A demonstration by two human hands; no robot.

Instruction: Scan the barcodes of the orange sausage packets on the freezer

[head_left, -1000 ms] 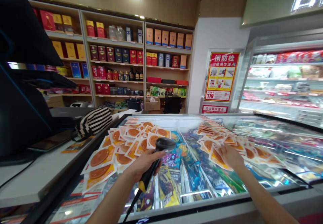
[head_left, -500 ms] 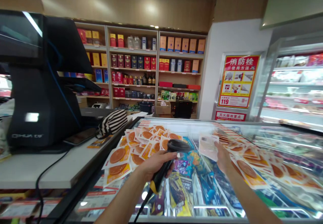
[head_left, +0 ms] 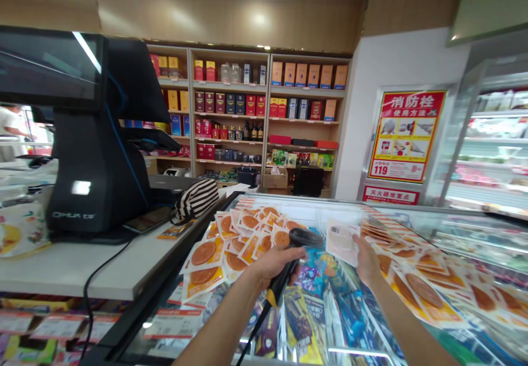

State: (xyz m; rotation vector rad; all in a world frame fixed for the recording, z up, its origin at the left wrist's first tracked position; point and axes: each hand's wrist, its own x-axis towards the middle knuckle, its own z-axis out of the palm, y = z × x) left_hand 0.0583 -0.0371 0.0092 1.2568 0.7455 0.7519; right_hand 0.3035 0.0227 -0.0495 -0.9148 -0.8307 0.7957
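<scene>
My left hand (head_left: 275, 266) is wrapped round the handle of a black and yellow barcode scanner (head_left: 304, 238), its head tilted up and a cable trailing down. To its right, my right hand (head_left: 367, 260) pinches a flat packet (head_left: 342, 240) with its pale back, which bears a small barcode, turned toward me. The scanner head and the packet are close but apart. Left of the scanner, a loose pile of packets with round orange-brown slices (head_left: 231, 239) lies on the freezer's glass top. More such packets (head_left: 416, 283) spread out in overlapping rows on the right.
Under the glass of the chest freezer (head_left: 355, 349) are bagged frozen goods (head_left: 303, 322). On the left, a white counter (head_left: 111, 272) holds a black checkout terminal (head_left: 99, 173), a phone (head_left: 149, 220) and a striped pouch (head_left: 198, 198). Stocked shelves (head_left: 229, 115) stand behind.
The view has turned slightly left, so the scene sits further right. Both hands keep their holds, with the scanner and packet at about the same distance apart.
</scene>
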